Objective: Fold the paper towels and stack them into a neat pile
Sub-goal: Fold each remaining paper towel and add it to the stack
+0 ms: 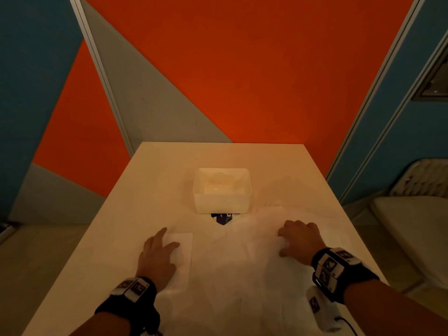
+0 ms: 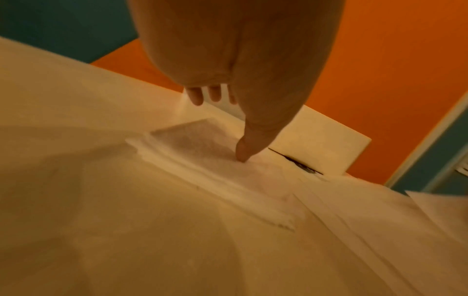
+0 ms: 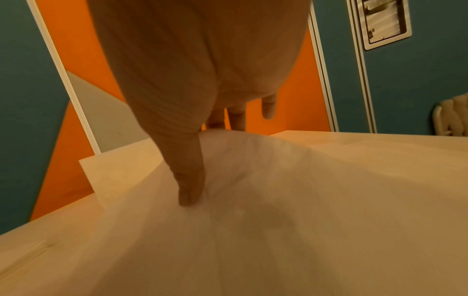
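Folded stack (image 1: 180, 253) left of the spread towels (image 1: 242, 275), tub (image 1: 222, 190) behind both, mid-table (image 1: 155, 170).

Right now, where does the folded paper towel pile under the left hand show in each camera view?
Head: folded pile lower left of centre, under the left hand.
Left wrist: centre, layered edges showing, thumb pressing on top.
Right wrist: not in it.
Shared landmark: the orange wall behind the table, in all three.

A small dark purple-printed object (image 1: 221, 218) lies mostly hidden beneath the white translucent plastic tub (image 1: 222, 190); its print is unreadable. The tub's pale contents are blurred; the right hand (image 1: 299, 237) hides its curled fingers.
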{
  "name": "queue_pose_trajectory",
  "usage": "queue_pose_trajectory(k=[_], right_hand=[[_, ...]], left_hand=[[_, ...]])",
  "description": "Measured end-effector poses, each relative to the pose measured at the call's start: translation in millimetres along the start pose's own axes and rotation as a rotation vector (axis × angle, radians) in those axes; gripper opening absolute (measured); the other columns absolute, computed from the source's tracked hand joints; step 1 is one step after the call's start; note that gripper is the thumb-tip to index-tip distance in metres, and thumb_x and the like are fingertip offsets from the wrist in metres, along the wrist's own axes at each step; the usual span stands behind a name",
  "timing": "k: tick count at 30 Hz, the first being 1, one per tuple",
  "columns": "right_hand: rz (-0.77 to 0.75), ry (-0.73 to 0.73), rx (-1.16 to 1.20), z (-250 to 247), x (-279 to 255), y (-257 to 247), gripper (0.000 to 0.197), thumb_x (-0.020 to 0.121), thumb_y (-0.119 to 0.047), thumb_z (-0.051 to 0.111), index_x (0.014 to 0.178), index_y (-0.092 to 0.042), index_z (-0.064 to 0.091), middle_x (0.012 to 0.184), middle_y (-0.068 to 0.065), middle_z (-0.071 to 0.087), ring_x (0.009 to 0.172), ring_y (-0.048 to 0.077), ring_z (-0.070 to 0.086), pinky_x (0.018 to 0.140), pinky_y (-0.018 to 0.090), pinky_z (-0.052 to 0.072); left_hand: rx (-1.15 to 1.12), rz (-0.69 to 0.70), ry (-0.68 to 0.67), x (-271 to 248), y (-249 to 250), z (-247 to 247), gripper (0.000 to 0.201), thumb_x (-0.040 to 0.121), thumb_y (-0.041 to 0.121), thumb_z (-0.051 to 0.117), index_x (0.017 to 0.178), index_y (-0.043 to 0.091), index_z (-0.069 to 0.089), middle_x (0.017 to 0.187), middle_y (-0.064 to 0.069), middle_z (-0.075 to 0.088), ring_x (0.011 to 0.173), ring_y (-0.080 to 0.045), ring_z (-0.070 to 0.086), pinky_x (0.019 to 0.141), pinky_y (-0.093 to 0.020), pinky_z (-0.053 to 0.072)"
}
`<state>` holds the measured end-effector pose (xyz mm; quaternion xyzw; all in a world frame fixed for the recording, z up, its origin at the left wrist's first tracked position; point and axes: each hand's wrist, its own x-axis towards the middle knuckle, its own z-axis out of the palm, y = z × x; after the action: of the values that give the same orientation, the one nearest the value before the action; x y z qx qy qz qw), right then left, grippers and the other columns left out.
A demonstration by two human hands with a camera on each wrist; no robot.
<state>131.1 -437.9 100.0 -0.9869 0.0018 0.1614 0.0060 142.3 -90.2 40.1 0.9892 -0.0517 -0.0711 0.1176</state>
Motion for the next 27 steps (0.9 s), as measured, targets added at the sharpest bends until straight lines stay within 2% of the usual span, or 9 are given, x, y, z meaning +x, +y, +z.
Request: queue_pose_trajectory(k=[6, 12, 14, 16, 18, 20, 23, 25, 27], right_hand=[[-0.068, -0.097, 0.017, -21.1, -3.7, -3.3, 0.050, 0.088, -0.044, 0.061, 0.135, -0.029, 0.049, 0.137, -0.005, 0.049, 0.126, 0.019, 0.044, 0.104, 0.037, 0.029], [-0.210, -0.048, 0.414, -45.4, -13.4, -7.5, 0.020, 0.080, -0.031, 0.074, 0.093, -0.016, 0.070, 0.094, -0.003, 0.064, 0.087, 0.016, 0.059, 0.078, 0.027, 0.047], [-0.228, -0.001, 0.629, -55.9, -20.0, -14.0, 0.014, 0.080, -0.026, 0.075, 0.086, -0.014, 0.072, 0.090, -0.002, 0.069, 0.084, 0.016, 0.065, 0.077, 0.028, 0.052], [-0.220, 0.044, 0.863, -64.9, -26.2, -22.2, 0.015, 0.082, -0.020, 0.073, 0.089, -0.006, 0.072, 0.091, 0.005, 0.072, 0.083, 0.020, 0.068, 0.077, 0.032, 0.056], [-0.190, 0.103, 1.116, -71.8, -32.5, -32.4, 0.012, 0.086, -0.013, 0.068, 0.089, -0.002, 0.071, 0.089, 0.008, 0.073, 0.081, 0.022, 0.070, 0.074, 0.034, 0.058], [-0.167, 0.183, 1.330, -76.9, -36.2, -41.4, 0.011, 0.090, -0.010, 0.063, 0.083, -0.004, 0.070, 0.080, 0.005, 0.072, 0.073, 0.020, 0.068, 0.067, 0.029, 0.056], [-0.135, 0.275, 1.536, -80.2, -36.9, -49.4, 0.017, 0.091, -0.011, 0.060, 0.076, -0.008, 0.067, 0.070, 0.000, 0.068, 0.066, 0.016, 0.065, 0.059, 0.025, 0.051], [-0.125, 0.290, 1.648, -79.1, -36.9, -52.0, 0.016, 0.093, -0.012, 0.059, 0.081, -0.012, 0.069, 0.074, -0.003, 0.070, 0.068, 0.011, 0.067, 0.058, 0.023, 0.051], [-0.112, 0.290, 1.743, -76.8, -36.9, -53.9, 0.014, 0.093, -0.013, 0.057, 0.089, -0.012, 0.070, 0.083, 0.000, 0.073, 0.075, 0.013, 0.069, 0.064, 0.026, 0.053]], left_hand=[[-0.039, 0.116, -0.197, -2.2, 6.9, 1.9, 0.060, 0.095, 0.033, 0.047, 0.148, 0.027, 0.019, 0.157, 0.002, 0.010, 0.142, -0.019, 0.017, 0.114, -0.023, 0.015], [-0.016, 0.090, -0.209, -1.6, 15.9, -3.5, 0.057, 0.093, 0.034, 0.051, 0.145, 0.027, 0.029, 0.155, 0.002, 0.017, 0.142, -0.019, 0.018, 0.114, -0.025, 0.018], [-0.143, 0.107, -0.187, 0.1, 30.4, -11.5, 0.045, 0.091, 0.035, 0.056, 0.134, 0.028, 0.043, 0.147, 0.002, 0.033, 0.135, -0.018, 0.029, 0.112, -0.025, 0.024], [-0.471, 0.104, -0.208, 0.9, 51.6, -27.2, 0.031, 0.087, 0.044, 0.061, 0.113, 0.027, 0.060, 0.128, 0.003, 0.056, 0.117, -0.012, 0.051, 0.106, -0.030, 0.036], [-0.826, 0.047, -0.353, -2.3, 78.4, -49.6, 0.052, 0.078, 0.064, 0.054, 0.098, 0.019, 0.071, 0.103, 0.002, 0.071, 0.094, -0.010, 0.063, 0.096, -0.036, 0.047], [-0.963, 0.011, -0.532, -5.6, 99.0, -70.4, 0.070, 0.083, 0.071, 0.036, 0.096, 0.013, 0.073, 0.095, -0.004, 0.074, 0.087, -0.015, 0.066, 0.084, -0.033, 0.048], [-0.946, -0.035, -0.673, -5.1, 112.2, -91.0, 0.088, 0.088, 0.071, 0.016, 0.094, 0.005, 0.074, 0.092, -0.013, 0.073, 0.083, -0.019, 0.067, 0.084, -0.033, 0.048], [-0.971, -0.056, -0.677, -3.5, 117.6, -97.8, 0.087, 0.084, 0.075, 0.021, 0.091, 0.007, 0.074, 0.090, -0.015, 0.072, 0.080, -0.021, 0.067, 0.087, -0.036, 0.050], [-1.131, -0.069, -0.642, -1.0, 122.0, -99.1, 0.076, 0.077, 0.073, 0.038, 0.107, 0.010, 0.070, 0.105, -0.017, 0.070, 0.093, -0.027, 0.067, 0.091, -0.038, 0.051]])
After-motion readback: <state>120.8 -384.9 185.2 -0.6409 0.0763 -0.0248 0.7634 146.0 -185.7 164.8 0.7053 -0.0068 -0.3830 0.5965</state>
